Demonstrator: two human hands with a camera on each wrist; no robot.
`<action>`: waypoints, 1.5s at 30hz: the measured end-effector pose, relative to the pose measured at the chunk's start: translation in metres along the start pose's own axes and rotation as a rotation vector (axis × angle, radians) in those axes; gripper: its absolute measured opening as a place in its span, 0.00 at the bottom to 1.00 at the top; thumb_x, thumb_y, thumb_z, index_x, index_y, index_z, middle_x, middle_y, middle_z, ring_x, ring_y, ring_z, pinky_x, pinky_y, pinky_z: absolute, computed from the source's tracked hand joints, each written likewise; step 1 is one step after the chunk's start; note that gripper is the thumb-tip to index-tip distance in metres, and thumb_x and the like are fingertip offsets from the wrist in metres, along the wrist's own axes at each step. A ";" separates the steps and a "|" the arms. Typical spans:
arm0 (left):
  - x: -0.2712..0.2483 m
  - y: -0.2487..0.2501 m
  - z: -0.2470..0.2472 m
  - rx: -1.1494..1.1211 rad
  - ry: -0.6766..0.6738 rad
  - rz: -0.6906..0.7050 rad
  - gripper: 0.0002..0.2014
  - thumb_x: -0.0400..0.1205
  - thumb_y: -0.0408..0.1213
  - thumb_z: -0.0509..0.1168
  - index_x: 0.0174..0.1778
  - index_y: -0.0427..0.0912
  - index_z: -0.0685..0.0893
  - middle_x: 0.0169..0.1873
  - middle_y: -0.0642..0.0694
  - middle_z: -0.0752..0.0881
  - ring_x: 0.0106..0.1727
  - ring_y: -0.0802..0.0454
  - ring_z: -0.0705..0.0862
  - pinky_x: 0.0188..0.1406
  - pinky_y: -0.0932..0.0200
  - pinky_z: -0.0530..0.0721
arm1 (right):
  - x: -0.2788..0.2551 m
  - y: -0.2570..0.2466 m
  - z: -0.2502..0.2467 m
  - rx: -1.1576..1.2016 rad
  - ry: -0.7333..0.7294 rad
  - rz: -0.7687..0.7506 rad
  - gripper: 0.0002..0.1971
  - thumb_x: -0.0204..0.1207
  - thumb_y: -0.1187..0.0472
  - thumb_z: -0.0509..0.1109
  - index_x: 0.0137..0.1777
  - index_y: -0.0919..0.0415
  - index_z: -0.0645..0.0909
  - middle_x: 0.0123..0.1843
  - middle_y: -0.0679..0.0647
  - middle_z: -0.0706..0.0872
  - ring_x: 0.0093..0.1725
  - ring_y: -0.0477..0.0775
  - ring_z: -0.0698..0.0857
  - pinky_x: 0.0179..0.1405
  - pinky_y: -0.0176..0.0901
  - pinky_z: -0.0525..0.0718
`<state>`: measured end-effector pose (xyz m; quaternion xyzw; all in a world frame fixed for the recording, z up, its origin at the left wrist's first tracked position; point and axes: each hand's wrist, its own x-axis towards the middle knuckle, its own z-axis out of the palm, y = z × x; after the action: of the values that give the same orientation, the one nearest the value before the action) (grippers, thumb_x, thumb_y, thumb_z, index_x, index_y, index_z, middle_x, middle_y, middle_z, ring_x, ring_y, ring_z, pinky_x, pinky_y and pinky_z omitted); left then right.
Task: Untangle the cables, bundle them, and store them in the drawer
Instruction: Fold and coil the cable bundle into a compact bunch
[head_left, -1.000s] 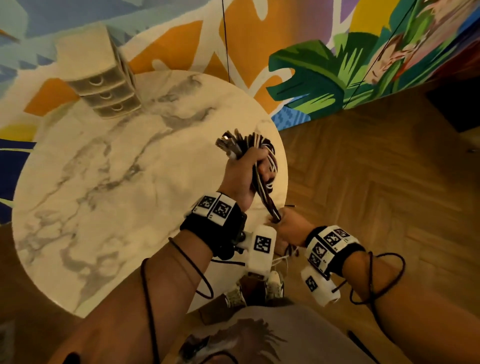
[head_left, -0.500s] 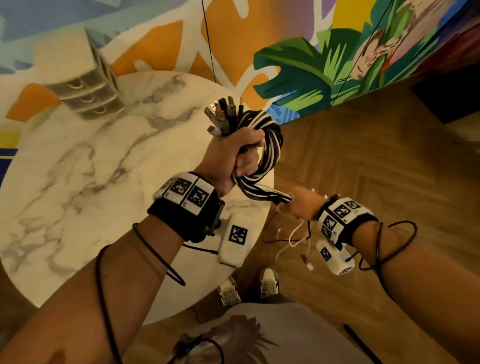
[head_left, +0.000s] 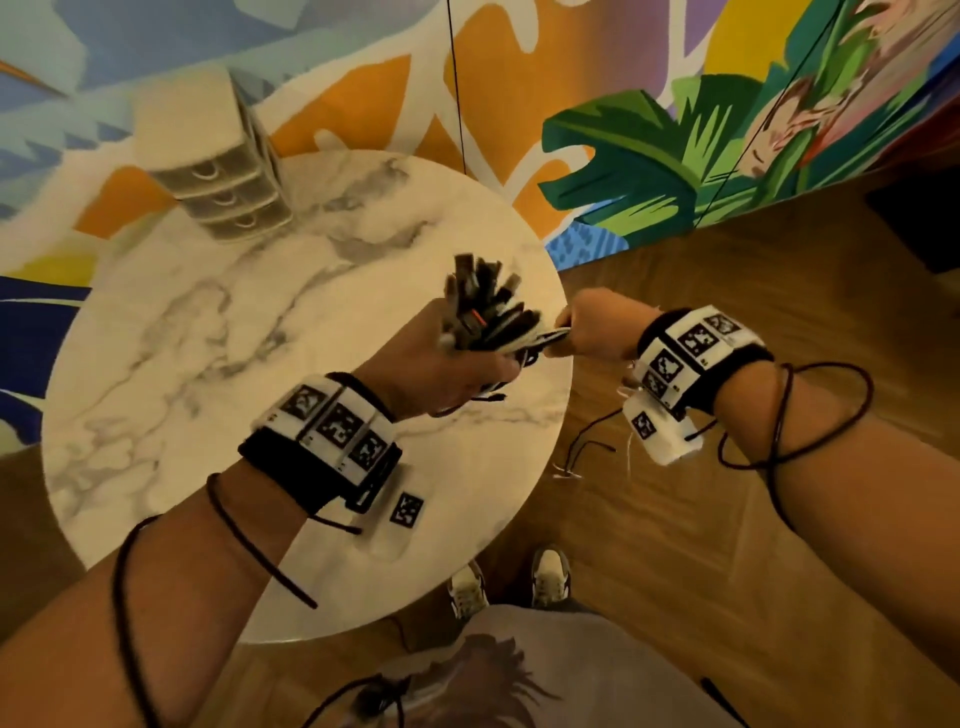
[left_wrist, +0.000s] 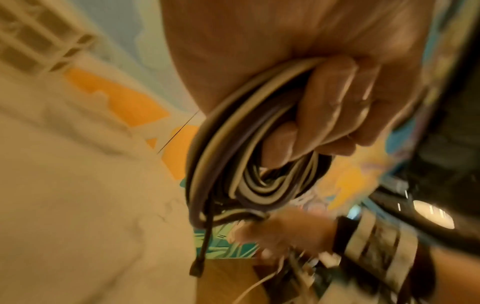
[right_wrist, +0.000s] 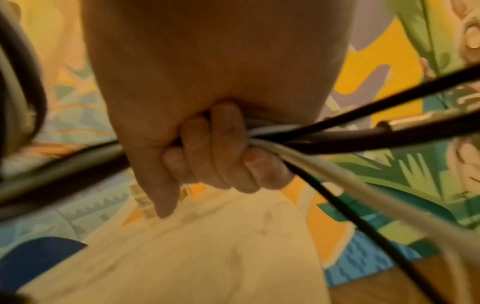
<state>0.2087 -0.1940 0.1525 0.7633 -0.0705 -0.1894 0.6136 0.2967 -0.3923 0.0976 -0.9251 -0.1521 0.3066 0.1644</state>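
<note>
My left hand (head_left: 457, 358) grips a coiled bundle of black and white cables (head_left: 498, 325) above the right edge of the round marble table (head_left: 218, 364), plug ends sticking upward. In the left wrist view the fingers (left_wrist: 335, 115) curl round the coil of cables (left_wrist: 233, 164). My right hand (head_left: 592, 327), just right of the bundle, grips the trailing strands; its fingers (right_wrist: 221, 152) close round black and white cables (right_wrist: 337, 142). Loose cable ends (head_left: 587, 452) dangle below that hand. The small three-drawer unit (head_left: 218, 171) stands at the table's far left, drawers closed.
A colourful mural wall (head_left: 649, 130) runs behind the table. Wooden parquet floor (head_left: 727, 545) lies to the right. My shoes (head_left: 550, 574) stand near the table's front edge. A thin black cord (head_left: 457, 83) hangs down against the wall.
My right hand rose from below the table edge to the level of the bundle, carrying the trailing strands up. The left hand turned, so the plug ends now point upward.
</note>
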 end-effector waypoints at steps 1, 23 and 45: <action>-0.001 -0.005 -0.001 0.122 0.026 0.028 0.07 0.70 0.36 0.71 0.40 0.53 0.87 0.37 0.51 0.88 0.41 0.57 0.87 0.42 0.61 0.83 | 0.000 -0.007 -0.009 -0.018 -0.024 -0.013 0.15 0.75 0.50 0.73 0.40 0.64 0.87 0.34 0.59 0.83 0.33 0.56 0.78 0.34 0.46 0.74; 0.013 -0.014 -0.010 0.118 0.570 0.029 0.07 0.82 0.37 0.64 0.41 0.42 0.84 0.24 0.54 0.82 0.20 0.62 0.78 0.18 0.68 0.73 | -0.021 -0.107 -0.002 1.280 0.113 -0.114 0.14 0.83 0.66 0.52 0.38 0.62 0.74 0.27 0.53 0.78 0.27 0.48 0.77 0.36 0.43 0.79; 0.012 0.007 -0.028 -0.663 0.555 -0.180 0.12 0.79 0.35 0.67 0.58 0.38 0.85 0.53 0.39 0.88 0.52 0.44 0.88 0.39 0.53 0.85 | -0.011 -0.127 0.043 0.417 0.840 -0.409 0.17 0.83 0.55 0.55 0.55 0.64 0.83 0.50 0.58 0.78 0.50 0.58 0.72 0.47 0.55 0.73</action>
<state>0.2314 -0.1747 0.1612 0.5502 0.2284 -0.0425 0.8021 0.2387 -0.2733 0.1216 -0.8673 -0.1863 -0.1064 0.4491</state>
